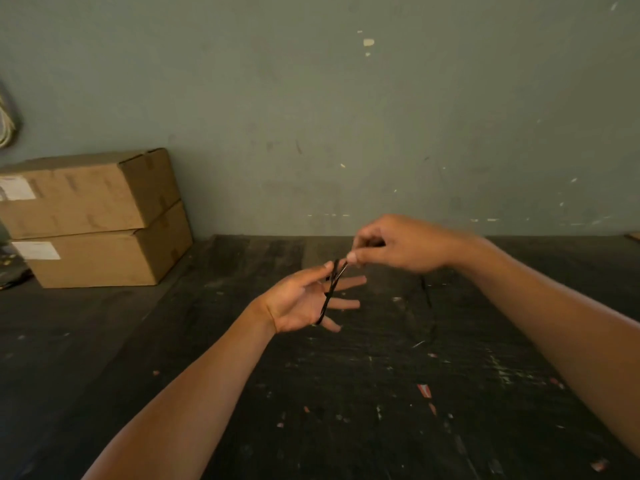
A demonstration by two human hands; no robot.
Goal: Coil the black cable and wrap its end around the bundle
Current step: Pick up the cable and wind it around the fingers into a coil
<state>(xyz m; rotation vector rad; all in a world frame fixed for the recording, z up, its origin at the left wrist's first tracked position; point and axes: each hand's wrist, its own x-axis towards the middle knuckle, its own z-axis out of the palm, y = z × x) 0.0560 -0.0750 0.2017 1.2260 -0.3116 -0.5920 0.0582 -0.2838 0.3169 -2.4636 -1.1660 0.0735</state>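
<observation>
Two closed cardboard boxes (93,216) sit stacked at the far left of the dark table (311,393) against the green wall (311,98), contents hidden; each bears a white label (36,250) too blurred to read. The left hand (304,303) is held palm up, fingers spread, with the black cable (329,292) looped across them; the right hand (398,244) pinches the cable's upper end between thumb and forefinger; a loose strand seems to trail onto the table below.
</observation>
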